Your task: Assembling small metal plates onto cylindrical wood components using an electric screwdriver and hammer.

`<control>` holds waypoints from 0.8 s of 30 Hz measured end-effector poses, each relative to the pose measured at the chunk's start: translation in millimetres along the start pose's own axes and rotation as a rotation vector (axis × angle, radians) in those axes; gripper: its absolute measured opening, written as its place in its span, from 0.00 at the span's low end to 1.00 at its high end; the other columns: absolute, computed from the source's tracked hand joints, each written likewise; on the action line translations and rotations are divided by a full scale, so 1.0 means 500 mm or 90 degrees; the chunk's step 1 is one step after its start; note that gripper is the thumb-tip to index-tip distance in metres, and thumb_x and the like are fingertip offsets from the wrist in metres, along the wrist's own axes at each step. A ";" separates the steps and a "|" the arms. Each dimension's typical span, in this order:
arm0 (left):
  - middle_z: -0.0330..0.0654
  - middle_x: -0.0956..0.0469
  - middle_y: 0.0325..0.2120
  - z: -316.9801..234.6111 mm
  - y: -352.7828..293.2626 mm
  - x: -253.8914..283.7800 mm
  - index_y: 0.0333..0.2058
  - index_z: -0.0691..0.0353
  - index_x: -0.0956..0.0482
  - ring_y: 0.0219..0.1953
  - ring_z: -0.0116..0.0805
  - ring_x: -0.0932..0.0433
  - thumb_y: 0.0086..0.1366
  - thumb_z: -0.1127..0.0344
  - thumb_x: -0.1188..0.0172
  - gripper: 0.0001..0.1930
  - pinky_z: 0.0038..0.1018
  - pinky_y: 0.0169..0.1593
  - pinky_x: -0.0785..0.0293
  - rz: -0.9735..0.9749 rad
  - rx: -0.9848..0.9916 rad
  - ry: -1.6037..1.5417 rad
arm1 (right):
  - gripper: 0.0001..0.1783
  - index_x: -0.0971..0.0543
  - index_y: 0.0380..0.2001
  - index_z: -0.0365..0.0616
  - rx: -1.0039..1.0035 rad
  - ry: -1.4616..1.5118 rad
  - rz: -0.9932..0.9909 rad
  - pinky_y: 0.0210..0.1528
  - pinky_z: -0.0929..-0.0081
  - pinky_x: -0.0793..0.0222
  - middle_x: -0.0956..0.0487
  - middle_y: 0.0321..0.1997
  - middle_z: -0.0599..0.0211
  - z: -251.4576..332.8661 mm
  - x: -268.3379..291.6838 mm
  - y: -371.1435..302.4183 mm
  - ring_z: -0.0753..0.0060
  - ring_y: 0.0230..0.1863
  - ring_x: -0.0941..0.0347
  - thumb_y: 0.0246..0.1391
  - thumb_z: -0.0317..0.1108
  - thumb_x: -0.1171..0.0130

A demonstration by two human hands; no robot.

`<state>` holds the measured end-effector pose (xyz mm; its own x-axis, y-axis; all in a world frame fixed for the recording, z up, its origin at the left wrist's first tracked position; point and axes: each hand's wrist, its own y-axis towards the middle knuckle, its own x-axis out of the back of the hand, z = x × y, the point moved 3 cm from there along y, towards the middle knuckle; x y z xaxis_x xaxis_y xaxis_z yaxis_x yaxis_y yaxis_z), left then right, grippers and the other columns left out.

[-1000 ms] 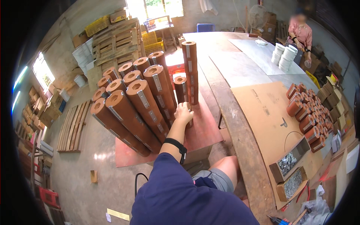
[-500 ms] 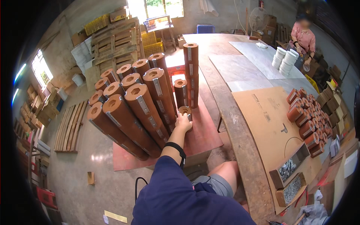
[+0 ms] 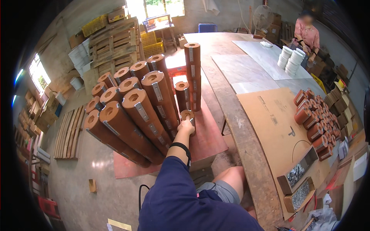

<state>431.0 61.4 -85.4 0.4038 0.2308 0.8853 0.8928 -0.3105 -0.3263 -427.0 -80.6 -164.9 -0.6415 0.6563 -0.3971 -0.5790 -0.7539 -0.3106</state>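
"On the red board (image 3: 210,142), toward its right side, what does the head view show?"

"A short brown cylinder (image 3: 192,116), upright, hollow end up, with the left grip (image 3: 186,126) on it."

"How closed is that grip?"

"Mostly, curled on the near rim as far as shows; some fingers are hidden. The right grip is out of view, so I cannot tell its state."

"And around it?"

"Taller cylinders (image 3: 140,109) crowd its left; others stand behind. The desk (image 3: 246,150) to the right bears a cardboard sheet (image 3: 262,133)."
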 end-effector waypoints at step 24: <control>0.49 0.43 0.52 -0.011 0.021 -0.045 0.44 0.48 0.30 0.51 0.48 0.35 0.47 0.63 0.35 0.23 0.36 0.50 0.31 -0.172 0.019 -0.036 | 0.22 0.28 0.40 0.38 0.094 0.020 -0.030 0.47 0.63 0.35 0.27 0.38 0.56 0.051 -0.147 -0.208 0.56 0.41 0.31 0.41 0.37 0.42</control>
<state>430.4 47.9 -106.7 0.1596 0.3527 0.9220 0.9747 -0.2041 -0.0906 -332.6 -49.5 -81.3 -0.5967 0.6884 -0.4125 -0.6779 -0.7074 -0.1999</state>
